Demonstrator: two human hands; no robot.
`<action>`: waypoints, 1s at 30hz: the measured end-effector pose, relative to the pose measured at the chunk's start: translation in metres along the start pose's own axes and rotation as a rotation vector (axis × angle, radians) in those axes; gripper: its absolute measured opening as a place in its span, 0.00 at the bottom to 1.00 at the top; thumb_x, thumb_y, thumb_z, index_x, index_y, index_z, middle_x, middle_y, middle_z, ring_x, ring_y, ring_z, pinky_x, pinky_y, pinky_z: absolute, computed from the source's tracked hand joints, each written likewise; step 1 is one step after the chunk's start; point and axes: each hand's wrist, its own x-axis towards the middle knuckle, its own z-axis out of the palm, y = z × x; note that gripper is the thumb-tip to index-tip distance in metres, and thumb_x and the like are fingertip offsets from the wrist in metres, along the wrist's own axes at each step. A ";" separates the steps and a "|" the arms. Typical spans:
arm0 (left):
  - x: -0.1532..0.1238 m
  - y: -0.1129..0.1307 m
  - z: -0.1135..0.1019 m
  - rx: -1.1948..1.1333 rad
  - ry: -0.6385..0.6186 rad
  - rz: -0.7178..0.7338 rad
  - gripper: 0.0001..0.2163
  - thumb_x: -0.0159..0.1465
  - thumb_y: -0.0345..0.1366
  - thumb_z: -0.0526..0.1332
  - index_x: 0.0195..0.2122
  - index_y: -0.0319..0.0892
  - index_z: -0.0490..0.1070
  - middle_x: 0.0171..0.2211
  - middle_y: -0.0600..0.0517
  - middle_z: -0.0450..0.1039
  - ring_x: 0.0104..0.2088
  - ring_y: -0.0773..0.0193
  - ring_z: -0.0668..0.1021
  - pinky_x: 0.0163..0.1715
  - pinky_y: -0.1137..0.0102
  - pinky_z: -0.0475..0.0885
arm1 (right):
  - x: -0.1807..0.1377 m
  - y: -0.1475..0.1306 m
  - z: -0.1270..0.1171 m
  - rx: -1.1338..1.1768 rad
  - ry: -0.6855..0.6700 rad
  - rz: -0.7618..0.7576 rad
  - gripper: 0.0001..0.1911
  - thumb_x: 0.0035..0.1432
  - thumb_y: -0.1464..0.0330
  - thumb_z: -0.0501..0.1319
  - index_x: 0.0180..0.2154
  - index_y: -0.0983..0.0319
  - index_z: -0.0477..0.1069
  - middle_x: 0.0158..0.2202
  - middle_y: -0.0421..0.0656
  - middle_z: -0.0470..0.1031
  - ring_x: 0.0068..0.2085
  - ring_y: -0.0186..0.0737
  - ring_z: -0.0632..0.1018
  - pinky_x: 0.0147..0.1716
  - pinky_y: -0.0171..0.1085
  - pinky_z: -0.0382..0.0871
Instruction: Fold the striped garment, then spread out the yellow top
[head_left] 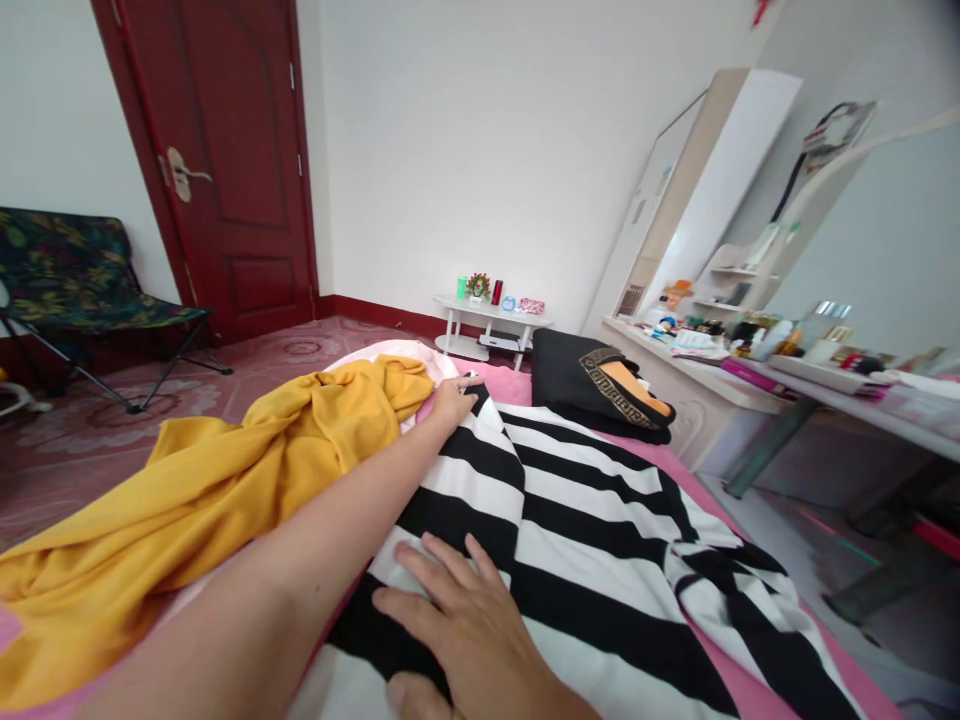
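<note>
up at frame centre, the left hand [452, 402] has its grip closed on the far edge of the striped garment [592, 520]; the right hand [461, 625], lower centre, lies flat and open on its near end. the garment's length runs between them on the pink bed [757, 695], yellow cloth [225, 480] to its left.

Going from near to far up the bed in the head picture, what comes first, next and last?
Right hand flat on the striped cloth → left hand at its far edge → little white table → white wall.
</note>
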 end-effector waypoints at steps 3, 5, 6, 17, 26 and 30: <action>0.006 -0.010 0.008 0.119 0.027 0.066 0.22 0.59 0.24 0.57 0.53 0.47 0.70 0.52 0.52 0.72 0.52 0.64 0.72 0.52 0.72 0.65 | 0.003 0.008 0.003 0.005 0.013 0.048 0.32 0.55 0.55 0.58 0.61 0.47 0.56 0.67 0.41 0.50 0.66 0.55 0.50 0.61 0.62 0.34; 0.004 -0.020 0.012 0.212 0.008 0.081 0.21 0.55 0.23 0.59 0.49 0.45 0.73 0.52 0.50 0.71 0.54 0.60 0.70 0.55 0.69 0.62 | 0.004 0.011 0.006 0.009 0.044 0.083 0.33 0.54 0.56 0.59 0.61 0.47 0.56 0.67 0.41 0.50 0.66 0.56 0.49 0.61 0.63 0.33; 0.003 -0.024 0.013 0.256 -0.005 0.088 0.21 0.54 0.22 0.59 0.47 0.45 0.74 0.52 0.49 0.71 0.54 0.58 0.70 0.56 0.68 0.62 | 0.003 0.012 0.008 0.011 0.059 0.093 0.33 0.54 0.57 0.59 0.61 0.47 0.55 0.67 0.41 0.50 0.66 0.55 0.49 0.61 0.63 0.33; -0.057 -0.008 0.001 0.619 -0.027 0.274 0.17 0.63 0.39 0.55 0.53 0.43 0.68 0.66 0.45 0.47 0.66 0.46 0.47 0.61 0.52 0.47 | -0.008 0.005 0.006 0.132 0.360 -0.050 0.24 0.42 0.78 0.53 0.42 0.55 0.71 0.50 0.39 0.72 0.52 0.39 0.70 0.61 0.47 0.49; -0.153 0.001 -0.066 0.675 -0.542 0.497 0.28 0.68 0.49 0.44 0.65 0.39 0.51 0.67 0.42 0.41 0.67 0.53 0.46 0.63 0.60 0.43 | -0.029 -0.019 -0.021 0.253 -0.114 -0.320 0.25 0.46 0.63 0.68 0.49 0.50 0.72 0.62 0.38 0.60 0.60 0.44 0.63 0.62 0.49 0.41; -0.175 0.008 -0.078 0.726 -0.552 0.466 0.26 0.67 0.46 0.46 0.64 0.40 0.52 0.67 0.42 0.43 0.66 0.53 0.48 0.62 0.58 0.45 | -0.029 -0.029 -0.019 0.296 -0.112 -0.285 0.13 0.49 0.65 0.67 0.40 0.51 0.76 0.60 0.36 0.64 0.61 0.42 0.63 0.63 0.47 0.42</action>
